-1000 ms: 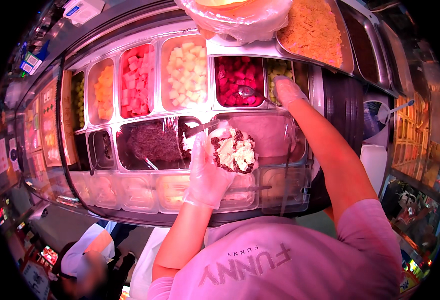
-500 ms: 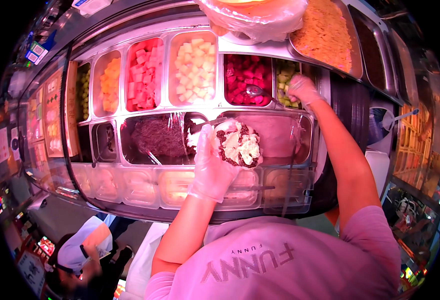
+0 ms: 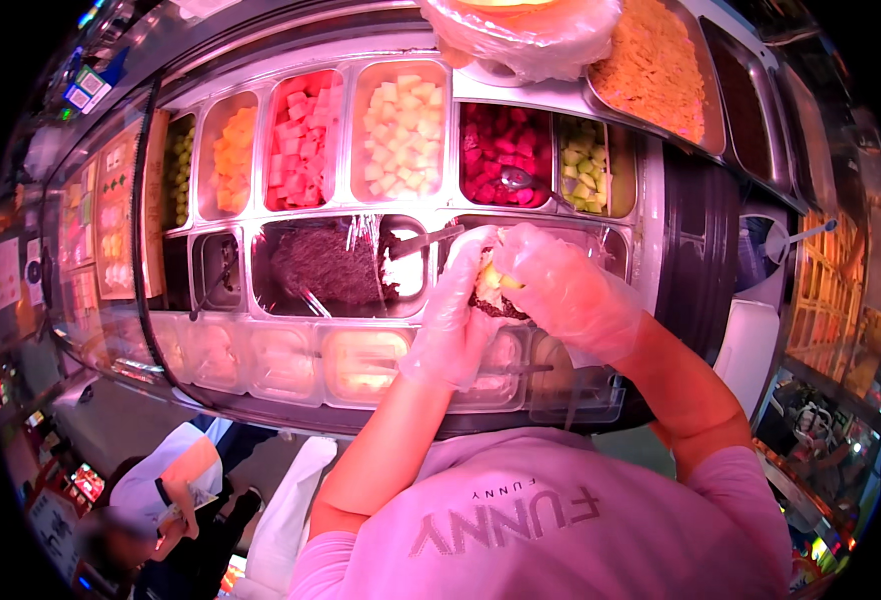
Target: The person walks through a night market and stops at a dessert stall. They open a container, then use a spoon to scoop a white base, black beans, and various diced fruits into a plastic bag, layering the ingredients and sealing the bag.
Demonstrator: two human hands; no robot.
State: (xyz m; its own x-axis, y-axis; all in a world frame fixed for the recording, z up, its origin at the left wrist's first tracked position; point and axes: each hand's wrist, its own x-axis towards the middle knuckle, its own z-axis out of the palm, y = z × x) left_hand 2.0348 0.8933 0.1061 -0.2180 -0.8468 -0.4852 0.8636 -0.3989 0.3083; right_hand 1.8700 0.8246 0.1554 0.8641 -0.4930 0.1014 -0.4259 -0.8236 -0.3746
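Note:
Both of my hands wear clear plastic gloves and meet over the counter's middle. My left hand is cupped around a dark, grainy patty, like black rice, topped with white cream. Over it, my right hand has its fingers bent together at a yellowish-green fruit piece touching the cream. The fingers partly hide the patty. Just behind my hands stand a bin of green fruit cubes and a bin of dark red fruit cubes with a spoon in it.
To the left are bins of pale cubes, pink cubes and orange cubes. A long bin holds dark rice. Lidded clear tubs line the near edge. An orange-flake tray stands far right. Another person is at lower left.
My right hand has come from the green fruit bin to the patty, now with a fruit piece at its fingers. My left hand has shifted slightly right and curled around the patty.

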